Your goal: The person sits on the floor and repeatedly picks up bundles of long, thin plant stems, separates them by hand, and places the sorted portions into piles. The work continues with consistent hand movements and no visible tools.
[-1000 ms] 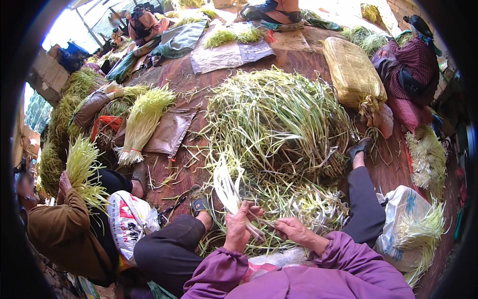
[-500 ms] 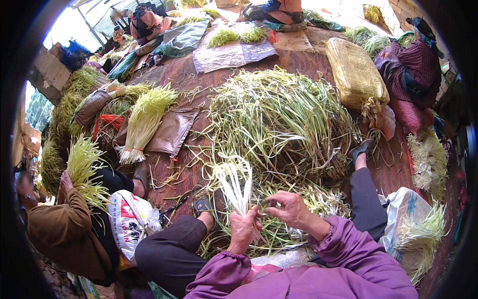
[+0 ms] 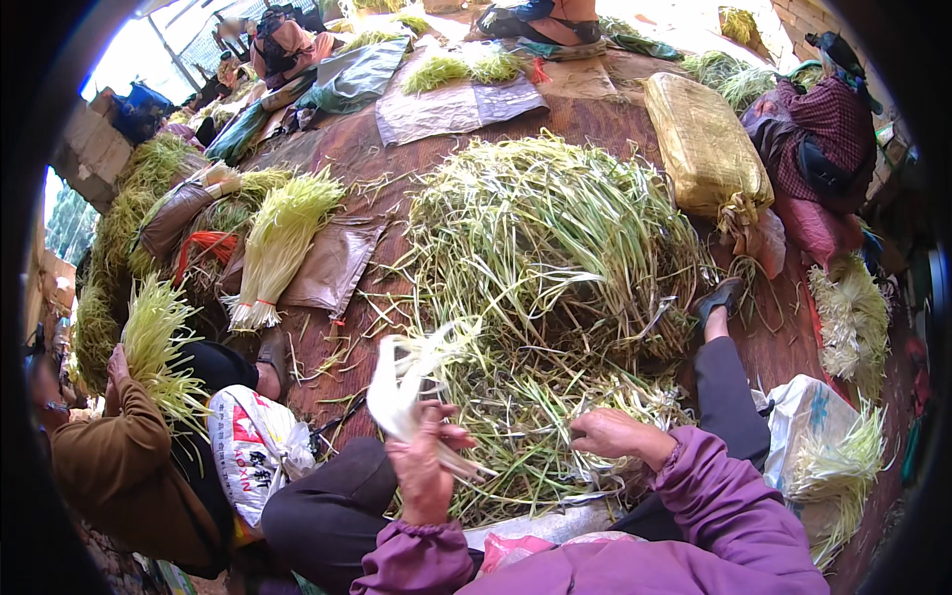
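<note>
We are finding the two hands apart. The left hand (image 3: 424, 461) is clamping a bunch of blanched stalks (image 3: 399, 389), seemingly of the chive or leek kind, above the left thigh. The broad white part is pointing up and away, blurred, while thinner ends are protruding below the fist toward the right; we are judging this mid-length grip as a way of keeping the stalks gathered while leaving both ends free. The right hand (image 3: 620, 436) is hovering to the right with fingers curled under; we are not able to tell whether it is closing on anything.

Loose stalks and litter (image 3: 535, 451) are lying between the wearer's legs, below the hands. Just beyond, a large heap of green stalks (image 3: 555, 238) is sitting ahead of the wearer, presumably for easy reach from either side.

To the left, a banded bundle (image 3: 283, 243) is resting partly over a brown sheet (image 3: 337, 263), its red band probably keeping the stalks aligned. Nearer, a co-worker in a brown sleeve (image 3: 134, 431) is holding a yellow-green bunch (image 3: 159, 342) upright, leaves fanning out. On the right, pale stalks (image 3: 838, 461) are lying over a white sack (image 3: 798, 421), which is possibly keeping them off the floor.
</note>
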Tool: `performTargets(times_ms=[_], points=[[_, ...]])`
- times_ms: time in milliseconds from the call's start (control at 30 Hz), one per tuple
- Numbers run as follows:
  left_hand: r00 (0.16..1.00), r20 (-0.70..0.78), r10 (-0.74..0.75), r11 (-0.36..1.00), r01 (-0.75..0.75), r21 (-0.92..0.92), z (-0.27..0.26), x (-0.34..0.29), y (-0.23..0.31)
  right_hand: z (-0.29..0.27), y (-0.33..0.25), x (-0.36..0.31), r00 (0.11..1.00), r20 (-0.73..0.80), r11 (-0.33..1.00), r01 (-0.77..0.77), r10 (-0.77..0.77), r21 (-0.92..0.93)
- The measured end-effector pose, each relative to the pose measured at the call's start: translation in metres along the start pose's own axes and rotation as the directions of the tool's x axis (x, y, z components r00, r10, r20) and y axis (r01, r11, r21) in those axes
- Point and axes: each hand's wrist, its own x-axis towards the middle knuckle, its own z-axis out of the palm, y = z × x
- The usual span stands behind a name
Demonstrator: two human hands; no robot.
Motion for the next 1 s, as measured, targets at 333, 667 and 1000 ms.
performTargets(times_ms=[333,667,1000], points=[[0.944,-0.047,-0.327,0.906,0.299,-0.299,-0.017,0.021,-0.03,0.007,0.055,0.14,0.861,-0.422,0.941,-0.334,0.285,-0.046],[0.925,-0.104,-0.365,0.931,0.36,-0.06,-0.014,0.026,-0.066,0.024,0.048,0.136,0.924,-0.348,0.962,-0.224,0.158,-0.157],[0.955,-0.108,-0.277,0.915,0.297,0.275,-0.013,0.016,-0.087,0.062,-0.057,0.016,0.813,-0.488,0.947,0.288,-0.319,-0.14]])
